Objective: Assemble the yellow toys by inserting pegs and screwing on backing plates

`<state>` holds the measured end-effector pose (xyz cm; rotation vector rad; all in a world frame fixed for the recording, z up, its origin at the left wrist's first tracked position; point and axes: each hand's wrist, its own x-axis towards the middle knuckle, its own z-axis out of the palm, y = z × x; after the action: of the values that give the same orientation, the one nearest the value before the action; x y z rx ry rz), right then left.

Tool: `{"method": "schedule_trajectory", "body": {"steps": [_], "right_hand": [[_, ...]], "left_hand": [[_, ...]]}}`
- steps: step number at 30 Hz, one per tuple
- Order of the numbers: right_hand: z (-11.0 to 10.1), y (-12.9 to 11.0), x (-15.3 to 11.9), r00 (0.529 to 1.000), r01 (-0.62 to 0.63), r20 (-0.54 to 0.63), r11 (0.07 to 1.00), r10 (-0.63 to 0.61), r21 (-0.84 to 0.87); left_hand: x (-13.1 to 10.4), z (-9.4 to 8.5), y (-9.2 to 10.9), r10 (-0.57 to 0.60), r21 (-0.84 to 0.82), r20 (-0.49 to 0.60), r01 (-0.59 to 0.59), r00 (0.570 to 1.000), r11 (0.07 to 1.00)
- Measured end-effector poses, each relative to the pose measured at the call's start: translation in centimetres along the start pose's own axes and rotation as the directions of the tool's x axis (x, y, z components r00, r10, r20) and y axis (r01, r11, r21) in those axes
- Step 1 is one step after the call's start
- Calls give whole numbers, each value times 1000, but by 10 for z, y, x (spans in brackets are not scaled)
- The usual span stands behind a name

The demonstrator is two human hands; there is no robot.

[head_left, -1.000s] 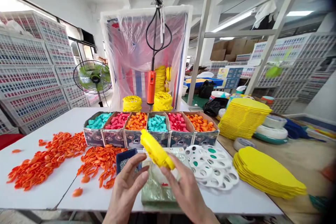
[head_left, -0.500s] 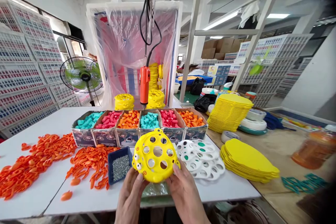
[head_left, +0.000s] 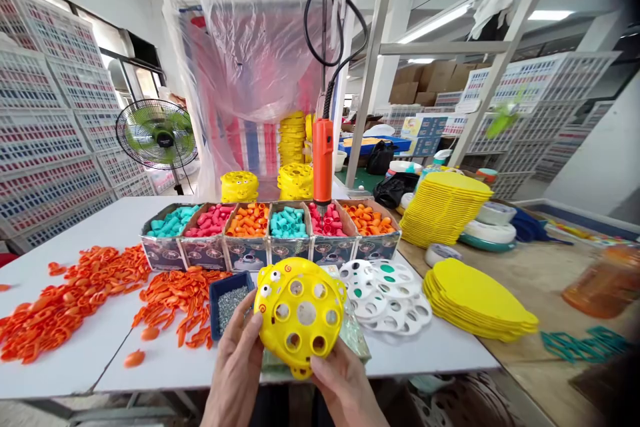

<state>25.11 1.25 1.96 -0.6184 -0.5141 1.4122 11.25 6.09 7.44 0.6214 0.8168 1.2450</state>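
A round yellow plastic piece (head_left: 306, 313) with several round holes and two bulging eyes on its upper left is held between both hands above the table's front edge. My left hand (head_left: 237, 353) grips its left rim. The fingers of my right hand (head_left: 340, 373) are closed on its lower right edge. Behind it, an orange electric screwdriver (head_left: 323, 157) hangs from a cable, over the box compartment of pink pieces (head_left: 327, 221). A blue tray of small screws (head_left: 227, 303) lies left of the yellow piece.
Orange parts (head_left: 75, 300) lie piled at left. White perforated discs (head_left: 390, 297) and stacked yellow plates (head_left: 475, 300) are at right. Compartments of teal pieces (head_left: 289, 222) and orange pieces (head_left: 369, 219) stand behind. A fan (head_left: 157, 135) stands back left.
The yellow piece has turned clockwise, so its eyes now sit at upper left, and it is slightly lower with my hands. The view has shifted, and the screwdriver hangs further right.
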Motion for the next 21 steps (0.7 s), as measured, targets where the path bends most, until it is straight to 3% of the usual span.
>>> {"method": "schedule_trajectory", "body": {"steps": [8, 15, 21], "right_hand": [[-3, 23, -3, 994, -101, -24, 980, 107, 169], [0, 27, -5, 991, -130, 0, 955, 135, 268], [-1, 28, -4, 991, -135, 19, 959, 134, 250]], "left_hand": [[-12, 1, -10, -17, -34, 95, 21, 995, 999], [-20, -2, -13, 54, 126, 140, -72, 989, 989], [-21, -3, -11, 82, 233, 161, -119, 984, 965]]}}
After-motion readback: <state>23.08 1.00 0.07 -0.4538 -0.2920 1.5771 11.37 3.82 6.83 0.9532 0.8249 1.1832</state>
